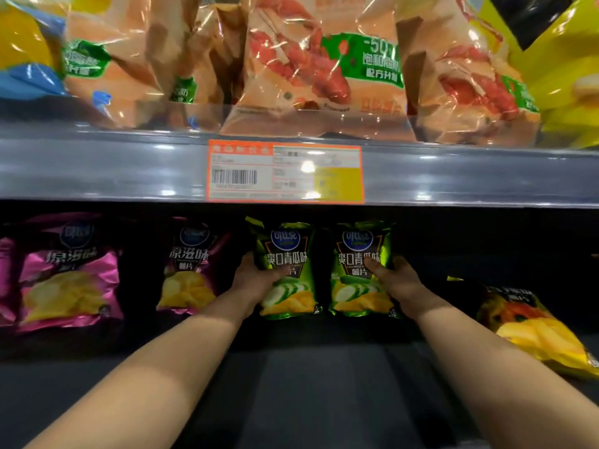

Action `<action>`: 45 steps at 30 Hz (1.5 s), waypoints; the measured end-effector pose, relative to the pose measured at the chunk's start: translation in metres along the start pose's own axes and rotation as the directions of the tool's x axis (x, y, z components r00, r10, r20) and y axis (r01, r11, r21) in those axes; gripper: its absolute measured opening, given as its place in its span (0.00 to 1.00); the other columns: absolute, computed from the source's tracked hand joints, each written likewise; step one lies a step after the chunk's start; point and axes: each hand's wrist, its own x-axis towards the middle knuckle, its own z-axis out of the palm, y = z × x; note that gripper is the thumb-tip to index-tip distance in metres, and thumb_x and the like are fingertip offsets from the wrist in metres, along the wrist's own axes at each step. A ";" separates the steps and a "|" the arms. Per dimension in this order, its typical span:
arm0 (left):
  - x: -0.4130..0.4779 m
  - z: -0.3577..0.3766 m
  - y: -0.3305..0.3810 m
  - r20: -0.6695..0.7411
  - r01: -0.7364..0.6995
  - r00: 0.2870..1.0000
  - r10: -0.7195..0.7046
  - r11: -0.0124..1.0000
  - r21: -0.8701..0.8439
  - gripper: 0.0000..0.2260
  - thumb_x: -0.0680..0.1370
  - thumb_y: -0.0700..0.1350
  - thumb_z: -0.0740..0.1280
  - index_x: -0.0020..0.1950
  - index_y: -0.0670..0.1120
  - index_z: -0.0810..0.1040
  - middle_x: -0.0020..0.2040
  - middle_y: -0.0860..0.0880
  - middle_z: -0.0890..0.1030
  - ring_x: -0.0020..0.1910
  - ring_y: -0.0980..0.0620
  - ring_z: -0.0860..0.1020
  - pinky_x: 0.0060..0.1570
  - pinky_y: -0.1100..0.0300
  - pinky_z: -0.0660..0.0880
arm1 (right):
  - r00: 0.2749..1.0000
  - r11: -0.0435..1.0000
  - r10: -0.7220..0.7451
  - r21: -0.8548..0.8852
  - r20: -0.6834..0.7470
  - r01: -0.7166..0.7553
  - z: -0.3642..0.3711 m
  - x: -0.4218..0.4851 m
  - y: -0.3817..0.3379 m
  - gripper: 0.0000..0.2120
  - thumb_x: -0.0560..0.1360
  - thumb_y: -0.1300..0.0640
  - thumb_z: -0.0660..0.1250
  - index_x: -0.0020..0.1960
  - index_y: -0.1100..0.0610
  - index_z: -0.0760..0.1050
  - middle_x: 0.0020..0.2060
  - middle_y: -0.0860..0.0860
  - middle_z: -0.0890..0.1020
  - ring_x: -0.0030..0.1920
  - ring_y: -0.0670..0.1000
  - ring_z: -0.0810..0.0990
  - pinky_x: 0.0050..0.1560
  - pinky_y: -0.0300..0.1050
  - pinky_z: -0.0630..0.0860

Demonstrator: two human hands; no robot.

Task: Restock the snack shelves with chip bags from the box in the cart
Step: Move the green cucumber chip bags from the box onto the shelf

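Two green cucumber-flavour chip bags stand upright side by side deep on the dark lower shelf (324, 367). My left hand (256, 280) grips the left green bag (287, 270) by its left edge. My right hand (398, 280) grips the right green bag (361, 270) by its right edge, thumb across the front. Both forearms reach in under the upper shelf. The box and the cart are out of view.
Two pink chip bags (69, 273) (191, 267) stand left of the green ones. A yellow bag (534, 328) lies tilted at the right. The grey shelf rail (97, 170) overhead carries an orange price label (285, 171); large orange bags (324, 66) fill the upper shelf.
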 end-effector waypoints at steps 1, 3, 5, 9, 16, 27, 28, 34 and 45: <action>0.002 0.000 -0.001 0.016 0.012 1.000 -0.012 1.000 -0.011 0.26 0.68 0.41 0.76 0.64 0.42 0.72 0.53 0.46 0.80 0.47 0.50 0.78 0.44 0.61 0.72 | 1.000 1.000 0.000 -0.018 0.005 0.001 0.001 0.004 0.002 0.24 0.72 0.53 0.72 0.64 0.60 0.71 0.58 0.59 0.79 0.57 0.59 0.79 0.58 0.53 0.76; 0.006 0.001 -0.002 0.057 0.030 0.998 -0.028 0.999 -0.045 0.25 0.69 0.37 0.75 0.64 0.40 0.72 0.57 0.42 0.80 0.50 0.46 0.79 0.48 0.58 0.75 | 1.000 0.999 -0.018 -0.050 0.014 0.019 0.004 0.010 0.007 0.26 0.72 0.56 0.72 0.67 0.61 0.69 0.61 0.59 0.78 0.60 0.59 0.78 0.60 0.51 0.74; 0.009 0.001 -0.004 0.089 0.030 0.996 -0.026 0.999 -0.043 0.26 0.68 0.33 0.74 0.64 0.38 0.71 0.58 0.38 0.79 0.53 0.43 0.79 0.53 0.54 0.76 | 0.999 0.997 -0.028 -0.070 0.019 0.030 0.006 0.015 0.010 0.27 0.71 0.60 0.72 0.67 0.62 0.68 0.61 0.60 0.78 0.60 0.59 0.78 0.62 0.51 0.73; 0.011 -0.002 -0.008 0.136 0.033 0.990 -0.026 0.998 -0.045 0.28 0.68 0.31 0.74 0.66 0.38 0.68 0.60 0.37 0.78 0.52 0.45 0.78 0.52 0.56 0.74 | 0.991 0.992 -0.001 -0.123 0.131 0.017 0.003 0.019 0.012 0.38 0.64 0.66 0.77 0.70 0.62 0.64 0.62 0.61 0.77 0.62 0.61 0.76 0.65 0.60 0.71; 0.016 0.004 -0.010 0.084 0.002 0.996 -0.005 0.999 0.041 0.27 0.70 0.36 0.74 0.66 0.41 0.69 0.61 0.40 0.78 0.59 0.43 0.77 0.61 0.51 0.74 | 0.994 0.986 -0.014 -0.166 0.113 0.033 0.005 0.025 0.014 0.39 0.62 0.69 0.77 0.69 0.62 0.65 0.62 0.62 0.77 0.62 0.61 0.76 0.66 0.60 0.70; 0.015 0.006 -0.010 0.066 -0.022 0.998 0.010 0.982 0.188 0.32 0.69 0.42 0.75 0.70 0.41 0.66 0.64 0.40 0.77 0.61 0.42 0.76 0.61 0.49 0.73 | 0.995 0.879 -0.092 -0.466 0.033 0.097 0.015 0.020 0.007 0.35 0.67 0.61 0.75 0.69 0.62 0.64 0.64 0.60 0.75 0.64 0.58 0.75 0.61 0.44 0.69; 0.015 0.004 -0.010 0.063 -0.037 0.998 0.023 0.971 0.238 0.34 0.69 0.44 0.75 0.71 0.42 0.64 0.65 0.40 0.75 0.63 0.42 0.75 0.63 0.49 0.72 | 0.994 0.857 -0.106 -0.505 0.031 0.107 0.015 0.019 0.006 0.35 0.67 0.59 0.75 0.70 0.62 0.62 0.66 0.61 0.73 0.66 0.58 0.73 0.64 0.45 0.69; 0.002 -0.006 -0.003 0.136 -0.213 0.976 0.173 0.588 0.780 0.42 0.72 0.63 0.65 0.77 0.49 0.48 0.77 0.43 0.54 0.74 0.38 0.55 0.71 0.47 0.56 | 0.953 0.300 -0.273 -0.929 0.134 0.216 0.015 -0.007 -0.007 0.35 0.75 0.43 0.61 0.76 0.53 0.51 0.76 0.55 0.56 0.76 0.59 0.53 0.71 0.58 0.58; -0.082 -0.012 0.025 0.251 -0.268 0.953 0.168 0.088 0.959 0.39 0.73 0.68 0.56 0.77 0.53 0.45 0.79 0.47 0.44 0.76 0.39 0.40 0.70 0.36 0.41 | 0.891 0.054 -0.220 -0.907 0.397 0.417 -0.004 -0.059 -0.029 0.33 0.76 0.40 0.57 0.76 0.47 0.51 0.78 0.52 0.52 0.77 0.59 0.47 0.73 0.63 0.47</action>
